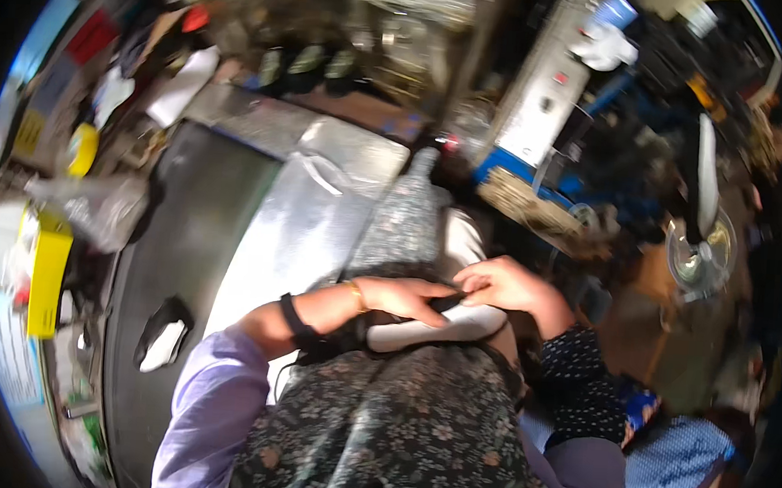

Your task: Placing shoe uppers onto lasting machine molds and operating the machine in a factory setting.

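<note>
My left hand (405, 298) and my right hand (510, 287) meet above my lap, over a dark piece with a thick white rounded edge (444, 331). Its exact kind is blurred. The right thumb and fingers pinch together at its upper side. My left fingers lie across the piece, holding it, with the thumb near the right fingertips. Just beyond the hands is a grey speckled cloth-covered form (402, 222), with a white curved part (464, 240) beside it. A small black-and-white piece (164, 341) rests on the dark tabletop at the left.
A shiny metal plate (289, 210) adjoins the dark tabletop (203, 204). Along the left stand a yellow box (50, 275) and a clear plastic bag (103, 210). A cluttered blue-edged bench (527, 117) and a fan (700, 252) are at right. Another person's blue-patterned sleeve (679, 473) shows lower right.
</note>
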